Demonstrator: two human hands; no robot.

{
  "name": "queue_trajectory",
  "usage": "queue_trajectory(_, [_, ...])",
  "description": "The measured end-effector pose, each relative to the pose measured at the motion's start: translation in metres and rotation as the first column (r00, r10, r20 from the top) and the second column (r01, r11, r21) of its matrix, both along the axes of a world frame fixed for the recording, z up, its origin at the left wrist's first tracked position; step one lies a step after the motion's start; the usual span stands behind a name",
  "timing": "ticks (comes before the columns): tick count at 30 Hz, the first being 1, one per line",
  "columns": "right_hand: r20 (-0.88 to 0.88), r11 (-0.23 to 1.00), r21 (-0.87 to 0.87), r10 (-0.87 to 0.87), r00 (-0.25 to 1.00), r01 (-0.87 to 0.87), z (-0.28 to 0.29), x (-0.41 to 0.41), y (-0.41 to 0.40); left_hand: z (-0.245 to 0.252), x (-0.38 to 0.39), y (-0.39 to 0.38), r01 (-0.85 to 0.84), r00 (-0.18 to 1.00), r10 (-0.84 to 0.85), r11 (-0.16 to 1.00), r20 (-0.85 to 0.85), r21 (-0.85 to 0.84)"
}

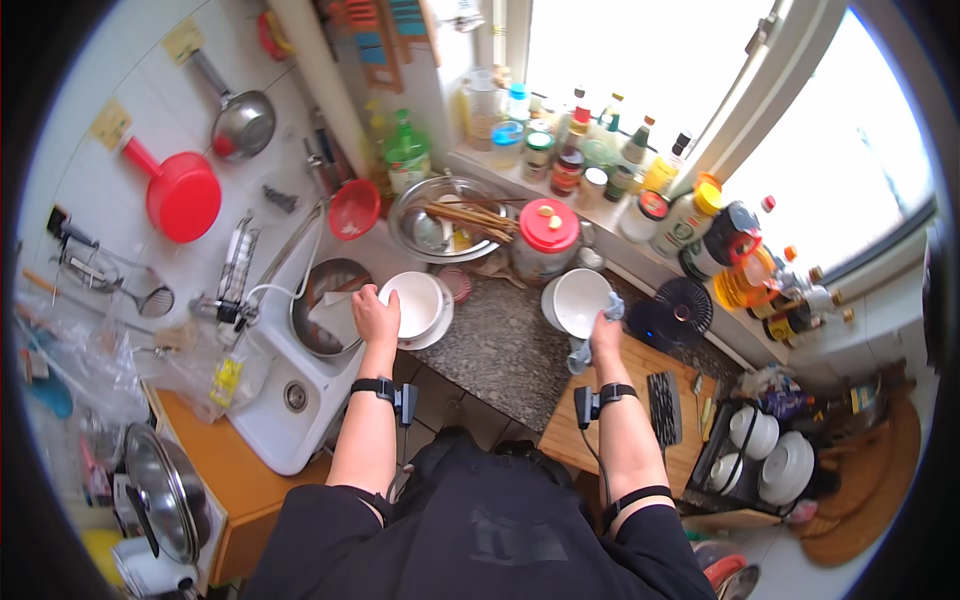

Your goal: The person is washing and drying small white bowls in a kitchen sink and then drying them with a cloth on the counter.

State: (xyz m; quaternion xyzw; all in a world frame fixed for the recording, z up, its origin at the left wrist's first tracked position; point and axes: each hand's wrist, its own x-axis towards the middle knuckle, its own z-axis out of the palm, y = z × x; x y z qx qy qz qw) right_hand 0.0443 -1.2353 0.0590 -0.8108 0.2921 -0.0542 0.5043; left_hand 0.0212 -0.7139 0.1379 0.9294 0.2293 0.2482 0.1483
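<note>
My left hand (376, 313) grips the left rim of a white bowl (411, 304), thumb over its edge. That bowl sits on a wider white dish (444, 322) at the counter's left edge, beside the sink. On the right, my right hand (606, 337) holds a crumpled light-blue cloth (579, 355). The cloth lies against the rim of another white bowl (582, 300), which tilts slightly and rests in or against a further white bowl (550, 306). Whether my right fingers also grip the bowl is hidden.
A white sink (274, 420) holding a metal pan (304, 315) lies left. Behind are a steel basin (401, 240) with chopsticks and a red-lidded jar (546, 259). A small dark fan (681, 309), a cutting board (630, 420) with a dark-bladed knife (664, 409), and a dish rack (709, 450) are right.
</note>
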Motion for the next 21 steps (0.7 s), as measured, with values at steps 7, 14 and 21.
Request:
queue_trajectory(7, [-0.292, 0.952, -0.305, -0.096, 0.951, 0.003, 0.003, 0.037, 0.012, -0.048, 0.009, 0.069, -0.216, 0.878, -0.174, 0.687, -0.445, -0.694])
queue_trajectory(14, [-0.421, 0.93, -0.356, -0.071, 0.904, -0.092, 0.027, 0.055, 0.052, -0.072, 0.009, 0.115, -0.244, 0.905, -0.279, 0.276, -0.321, -0.929])
queue_trajectory(21, [-0.538, 0.786, -0.554, -0.085, 0.839, -0.275, 0.049, 0.03, 0.066, -0.003, 0.014, 0.144, -0.105, 0.916, -0.4, -0.15, -0.037, -0.983])
